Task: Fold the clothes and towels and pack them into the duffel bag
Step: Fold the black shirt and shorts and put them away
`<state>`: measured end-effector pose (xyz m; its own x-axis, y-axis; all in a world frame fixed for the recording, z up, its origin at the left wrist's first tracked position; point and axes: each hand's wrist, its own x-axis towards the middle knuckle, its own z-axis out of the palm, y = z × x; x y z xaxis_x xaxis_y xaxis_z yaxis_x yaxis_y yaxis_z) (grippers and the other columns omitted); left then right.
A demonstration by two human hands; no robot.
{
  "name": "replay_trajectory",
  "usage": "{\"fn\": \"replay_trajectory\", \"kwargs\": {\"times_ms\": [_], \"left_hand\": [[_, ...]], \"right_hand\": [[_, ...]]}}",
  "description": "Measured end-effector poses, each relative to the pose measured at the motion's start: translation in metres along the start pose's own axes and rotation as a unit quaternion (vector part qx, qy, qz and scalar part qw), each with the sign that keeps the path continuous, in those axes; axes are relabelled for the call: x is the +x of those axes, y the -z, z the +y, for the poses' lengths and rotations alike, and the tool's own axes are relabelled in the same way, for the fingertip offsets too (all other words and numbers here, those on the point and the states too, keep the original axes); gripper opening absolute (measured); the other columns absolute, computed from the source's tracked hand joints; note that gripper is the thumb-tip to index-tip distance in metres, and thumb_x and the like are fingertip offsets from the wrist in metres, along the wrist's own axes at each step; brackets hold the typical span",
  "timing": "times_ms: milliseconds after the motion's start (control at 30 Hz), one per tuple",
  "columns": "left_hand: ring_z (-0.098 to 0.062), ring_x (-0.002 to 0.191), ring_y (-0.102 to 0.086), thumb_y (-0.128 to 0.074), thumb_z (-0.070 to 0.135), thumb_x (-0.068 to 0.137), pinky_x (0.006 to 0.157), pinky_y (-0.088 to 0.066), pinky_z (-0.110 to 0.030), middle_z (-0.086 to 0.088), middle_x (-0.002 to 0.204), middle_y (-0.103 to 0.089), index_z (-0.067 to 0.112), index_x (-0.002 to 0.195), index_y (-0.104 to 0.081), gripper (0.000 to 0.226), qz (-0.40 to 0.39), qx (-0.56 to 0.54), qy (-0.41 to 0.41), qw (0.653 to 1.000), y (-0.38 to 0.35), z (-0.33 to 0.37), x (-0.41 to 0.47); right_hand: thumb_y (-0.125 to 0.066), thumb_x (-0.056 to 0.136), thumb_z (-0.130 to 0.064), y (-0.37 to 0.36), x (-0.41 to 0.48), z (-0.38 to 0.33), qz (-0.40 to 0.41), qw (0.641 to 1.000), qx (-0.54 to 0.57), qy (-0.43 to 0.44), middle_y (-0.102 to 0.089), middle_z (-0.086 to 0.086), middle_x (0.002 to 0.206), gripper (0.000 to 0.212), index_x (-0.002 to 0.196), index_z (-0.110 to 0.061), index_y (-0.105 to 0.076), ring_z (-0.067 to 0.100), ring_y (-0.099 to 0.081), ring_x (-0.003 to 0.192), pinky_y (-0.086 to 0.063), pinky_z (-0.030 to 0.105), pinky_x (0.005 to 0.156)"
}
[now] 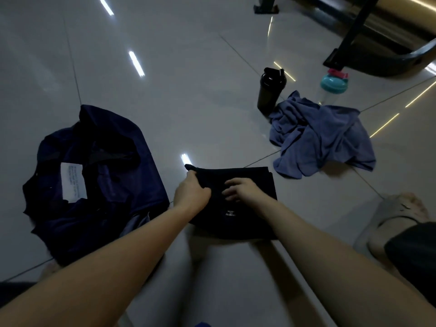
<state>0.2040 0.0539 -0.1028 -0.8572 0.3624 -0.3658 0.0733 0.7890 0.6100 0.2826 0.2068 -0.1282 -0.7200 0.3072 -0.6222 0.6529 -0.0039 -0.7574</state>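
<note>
Head camera: how far along am I?

You're mid-fold on one piece. The black garment point(236, 204) lies on the floor point(188, 90) at lower centre of the frame, already folded into a compact rectangle with its small white print facing up. Your left hand point(192, 193) grips its upper left corner, and your right hand point(240, 191) rests on top, fingers pressing the cloth and closed around nothing.

So what's left?

Most of it, by my reading. The blue-grey towel point(323, 138) lies crumpled and unfolded at right of frame, just beside the black shaker bottle point(271, 90) and the teal-lidded bottle point(333, 86). The navy duffel bag point(94, 185) sits open at left, just beside the garment.

Anything packed yet?

You can't tell from this view. The bag's inside is dark, and only a white label shows. I'd judge the garment is nearly ready to go in, and the towel comes after.
</note>
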Motion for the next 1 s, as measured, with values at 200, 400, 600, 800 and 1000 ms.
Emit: {"fn": "replay_trajectory", "kwargs": {"times_ms": [200, 400, 600, 800, 1000], "left_hand": [[-0.031, 0.103, -0.064, -0.059, 0.014, 0.088, 0.083, -0.054, -0.038, -0.01, 0.119, -0.066, 0.025, 0.145, -0.036, 0.062, -0.007, 0.05, -0.112, 0.992, -0.027, 0.042, -0.028], [-0.034, 0.104, -0.066, -0.056, 0.01, 0.089, 0.086, -0.056, -0.047, -0.012, 0.119, -0.068, 0.031, 0.153, -0.028, 0.073, -0.057, 0.05, -0.199, 0.977, -0.059, 0.053, -0.048], [-0.014, 0.11, -0.065, -0.067, 0.026, 0.092, 0.099, -0.053, -0.033, 0.002, 0.132, -0.064, 0.03, 0.156, -0.031, 0.074, -0.156, -0.01, -0.195, 0.968, -0.08, 0.045, -0.053], [-0.023, 0.118, -0.057, -0.06, 0.024, 0.091, 0.097, -0.048, -0.036, 0.0, 0.128, -0.06, 0.019, 0.133, -0.059, 0.042, 0.001, 0.086, -0.249, 0.965, -0.082, 0.022, -0.027], [-0.029, 0.156, -0.006, -0.046, 0.072, 0.089, 0.127, -0.009, -0.045, -0.01, 0.17, -0.003, 0.014, 0.162, -0.006, 0.102, -0.059, 0.347, -0.325, 0.878, -0.086, 0.01, 0.02]], "right_hand": [[-0.043, 0.101, -0.056, 0.048, 0.001, -0.001, -0.118, 0.962, 0.241, -0.059, -0.068, 0.014, 0.123, 0.056, 0.131, -0.012, -0.059, 0.034, -0.064, 0.11, -0.048, 0.049, 0.102], [-0.075, 0.082, -0.055, 0.072, -0.005, -0.012, -0.06, 0.986, 0.151, -0.037, -0.07, 0.005, 0.085, 0.041, 0.097, -0.016, -0.074, 0.017, -0.066, 0.067, -0.049, 0.03, 0.061], [-0.072, 0.083, 0.003, 0.082, 0.016, -0.01, 0.09, 0.996, 0.003, 0.015, -0.074, 0.024, 0.098, 0.018, 0.1, 0.006, -0.073, 0.029, -0.072, 0.084, -0.053, 0.03, 0.062], [-0.068, 0.084, 0.007, 0.104, 0.016, 0.007, 0.115, 0.993, 0.018, -0.009, -0.074, 0.019, 0.096, 0.015, 0.098, 0.005, -0.074, 0.033, -0.07, 0.089, -0.058, 0.045, 0.085], [-0.067, 0.088, 0.004, 0.114, 0.017, 0.033, 0.159, 0.986, 0.028, -0.026, -0.073, 0.023, 0.101, 0.017, 0.104, 0.005, -0.073, 0.031, -0.069, 0.085, -0.058, 0.043, 0.082]]}}
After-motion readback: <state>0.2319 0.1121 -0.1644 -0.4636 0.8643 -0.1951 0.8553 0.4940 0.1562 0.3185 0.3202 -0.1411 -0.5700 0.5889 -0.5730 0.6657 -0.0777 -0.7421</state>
